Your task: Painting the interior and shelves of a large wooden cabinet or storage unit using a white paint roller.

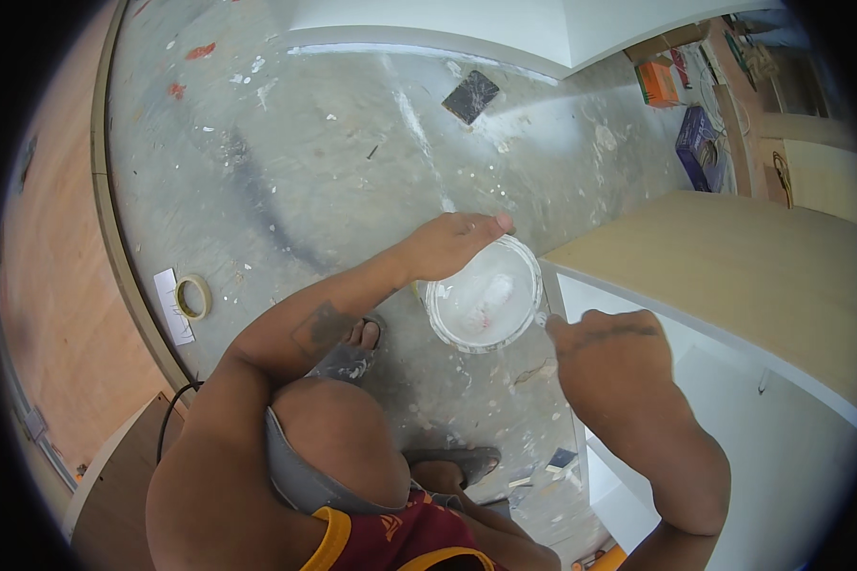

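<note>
A round plastic bucket (455, 303) stands on the floor in front of me, its rim smeared white and white residue inside. My left hand (459, 244) lies over its far left rim, closed against the edge, with most fingers hidden underneath. At the right side of the rim is my right hand (611, 357), curled with knuckles up. A small whitish bit shows at its fingertips beside the bucket; the palm side is hidden, so what it grips cannot be made out.
On my right lies a white cabinet carcass with a tan panel (724, 257). A dark sanding pad (471, 97) lies farther off on the paint-spotted floor. To the left are a tape roll (193, 297) and white paper (171, 309). Orange (657, 84) and purple (699, 150) boxes sit far right.
</note>
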A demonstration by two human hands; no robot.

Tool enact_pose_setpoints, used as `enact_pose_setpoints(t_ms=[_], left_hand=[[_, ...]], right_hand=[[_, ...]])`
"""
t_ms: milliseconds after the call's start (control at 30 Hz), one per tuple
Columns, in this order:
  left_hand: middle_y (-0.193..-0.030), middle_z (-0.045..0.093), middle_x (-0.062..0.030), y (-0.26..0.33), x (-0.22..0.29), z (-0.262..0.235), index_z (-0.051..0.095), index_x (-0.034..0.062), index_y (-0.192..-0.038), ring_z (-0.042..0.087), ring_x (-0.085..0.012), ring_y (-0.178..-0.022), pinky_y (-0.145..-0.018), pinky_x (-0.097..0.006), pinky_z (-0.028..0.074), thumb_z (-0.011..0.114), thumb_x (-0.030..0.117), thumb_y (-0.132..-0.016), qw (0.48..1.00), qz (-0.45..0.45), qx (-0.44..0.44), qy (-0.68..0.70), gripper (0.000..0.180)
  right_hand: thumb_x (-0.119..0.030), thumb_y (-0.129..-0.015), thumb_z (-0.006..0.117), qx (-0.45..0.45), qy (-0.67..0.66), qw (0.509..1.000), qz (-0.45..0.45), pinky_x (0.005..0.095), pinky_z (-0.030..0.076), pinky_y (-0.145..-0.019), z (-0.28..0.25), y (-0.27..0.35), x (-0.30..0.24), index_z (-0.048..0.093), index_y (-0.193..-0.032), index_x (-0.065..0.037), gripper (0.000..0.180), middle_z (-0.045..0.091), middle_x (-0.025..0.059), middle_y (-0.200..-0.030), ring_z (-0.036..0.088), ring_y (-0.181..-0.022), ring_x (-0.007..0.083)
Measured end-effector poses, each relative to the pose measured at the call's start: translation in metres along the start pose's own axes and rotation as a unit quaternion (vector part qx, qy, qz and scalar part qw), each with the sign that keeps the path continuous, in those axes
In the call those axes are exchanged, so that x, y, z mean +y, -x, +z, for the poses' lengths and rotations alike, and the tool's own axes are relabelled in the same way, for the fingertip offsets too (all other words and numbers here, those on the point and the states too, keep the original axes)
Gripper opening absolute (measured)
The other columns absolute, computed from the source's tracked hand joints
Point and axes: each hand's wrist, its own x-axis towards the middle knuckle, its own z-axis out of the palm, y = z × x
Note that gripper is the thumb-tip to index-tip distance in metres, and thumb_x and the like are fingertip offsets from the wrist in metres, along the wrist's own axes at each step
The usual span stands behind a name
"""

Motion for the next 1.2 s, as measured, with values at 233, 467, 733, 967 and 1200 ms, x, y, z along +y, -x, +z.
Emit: enact_pose_setpoints(t_ms=[233,467,733,967,1200], left_hand=[[-0.113,0.071,-0.0207,-0.005,-0.011,0.002,0.07,0.0005,-0.12,0.067,-0.0316,-0.108,-0.096,-0.039,0.05,0.038,0.07,-0.099,0.999,0.035,0.028,-0.008,0.079],[-0.118,0.07,-0.022,-0.008,-0.024,0.002,0.068,-0.001,-0.121,0.065,-0.0318,-0.11,-0.098,-0.038,0.049,0.038,0.068,-0.1,0.998,0.063,0.027,-0.003,0.078],[-0.118,0.07,-0.0213,-0.011,-0.015,0.006,0.068,-0.0001,-0.121,0.066,-0.0333,-0.111,-0.098,-0.039,0.049,0.038,0.065,-0.101,0.997,0.073,0.02,-0.02,0.075],[-0.123,0.068,-0.0214,-0.005,-0.018,0.0,0.067,0.0019,-0.124,0.064,-0.0327,-0.115,-0.1,-0.038,0.047,0.039,0.063,-0.102,0.996,0.066,0.037,-0.038,0.071],[-0.124,0.068,-0.0189,-0.003,-0.008,0.004,0.066,0.0022,-0.126,0.063,-0.0318,-0.115,-0.1,-0.038,0.047,0.038,0.061,-0.103,0.997,0.051,0.03,-0.048,0.07]], right_hand=[[-0.009,-0.089,0.058,0.092,-0.015,0.996,-0.009,0.0366,0.048,-0.075,0.058,-0.044,-0.005,0.063,-0.12,-0.01,0.031,0.07,0.0081,-0.091,0.071,-0.084,0.0217],[-0.008,-0.088,0.059,0.05,-0.002,0.999,0.006,0.0357,0.049,-0.073,0.009,-0.003,-0.006,0.063,-0.121,-0.01,0.034,0.07,0.0081,-0.09,0.071,-0.081,0.0224],[-0.009,-0.086,0.06,0.085,-0.023,0.996,0.019,0.0365,0.049,-0.072,0.058,-0.029,-0.011,0.063,-0.111,-0.01,0.025,0.07,0.0065,-0.089,0.071,-0.08,0.0219],[-0.004,-0.077,0.064,0.103,-0.081,0.991,0.029,0.0384,0.048,-0.068,0.012,0.002,-0.012,0.072,-0.082,-0.01,0.011,0.071,0.0067,-0.085,0.07,-0.083,0.0221],[-0.009,-0.086,0.061,0.045,-0.048,0.997,0.028,0.0363,0.049,-0.068,0.024,0.001,-0.012,0.064,-0.112,-0.009,0.025,0.068,0.0076,-0.085,0.07,-0.078,0.0215]])
